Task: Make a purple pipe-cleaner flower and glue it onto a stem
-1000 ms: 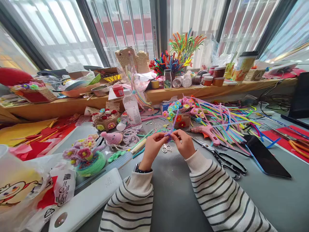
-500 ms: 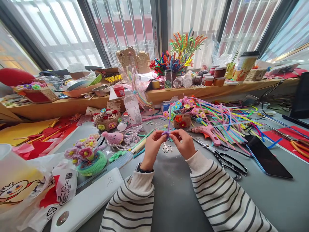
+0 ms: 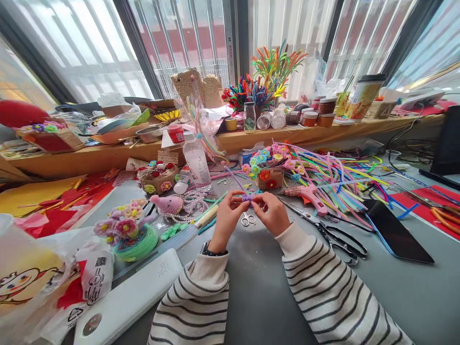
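Note:
Between the fingertips of both hands is a purple pipe cleaner [image 3: 247, 197], bent into a small bunched shape with one straight end sticking up and to the left. My left hand [image 3: 228, 213] pinches its left side, and my right hand [image 3: 272, 213] pinches the right side. Part of the bunched shape is hidden by the fingers. Just below the hands, small scissors [image 3: 247, 219] with white handles lie on the grey table [image 3: 257, 287]. A pink glue gun [image 3: 313, 199] rests to the right of my right hand, near large black-handled scissors [image 3: 341, 242].
A loose heap of coloured pipe cleaners [image 3: 334, 177] spreads at the back right. Behind the hands stands a flower basket [image 3: 269, 176]. A clear bottle [image 3: 197, 163], a pink crocheted piece [image 3: 168, 204] and a green flower pot [image 3: 138, 242] are at left. A phone [image 3: 397, 232] lies right.
The straight end of the purple pipe cleaner has swung from upright to leaning left. Both hands stay in nearly the same place, still pinching it.

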Demonstrator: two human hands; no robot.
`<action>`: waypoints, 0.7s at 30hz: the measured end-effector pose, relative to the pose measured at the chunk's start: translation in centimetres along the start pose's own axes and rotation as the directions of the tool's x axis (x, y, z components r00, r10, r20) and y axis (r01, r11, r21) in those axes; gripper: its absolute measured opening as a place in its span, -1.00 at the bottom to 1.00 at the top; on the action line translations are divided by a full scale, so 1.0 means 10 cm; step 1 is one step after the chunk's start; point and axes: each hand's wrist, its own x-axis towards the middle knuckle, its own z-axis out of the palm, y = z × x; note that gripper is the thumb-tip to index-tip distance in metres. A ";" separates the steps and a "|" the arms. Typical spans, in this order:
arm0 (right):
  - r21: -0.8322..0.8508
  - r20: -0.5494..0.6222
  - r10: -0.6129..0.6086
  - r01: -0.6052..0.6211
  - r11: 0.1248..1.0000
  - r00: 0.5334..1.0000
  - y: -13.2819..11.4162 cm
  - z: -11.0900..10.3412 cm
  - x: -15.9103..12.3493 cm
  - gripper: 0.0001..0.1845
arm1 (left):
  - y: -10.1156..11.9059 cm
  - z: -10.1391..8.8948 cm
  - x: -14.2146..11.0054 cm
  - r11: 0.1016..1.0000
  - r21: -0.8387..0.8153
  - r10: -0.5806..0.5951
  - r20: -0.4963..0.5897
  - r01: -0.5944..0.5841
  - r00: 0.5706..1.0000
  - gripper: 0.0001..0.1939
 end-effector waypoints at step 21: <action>0.046 -0.012 0.021 -0.021 0.999 1.000 -0.03 -0.03 0.00 -0.81 | 0.02 0.03 -0.03 0.997 -0.006 0.082 -0.091 -0.083 0.992 -0.76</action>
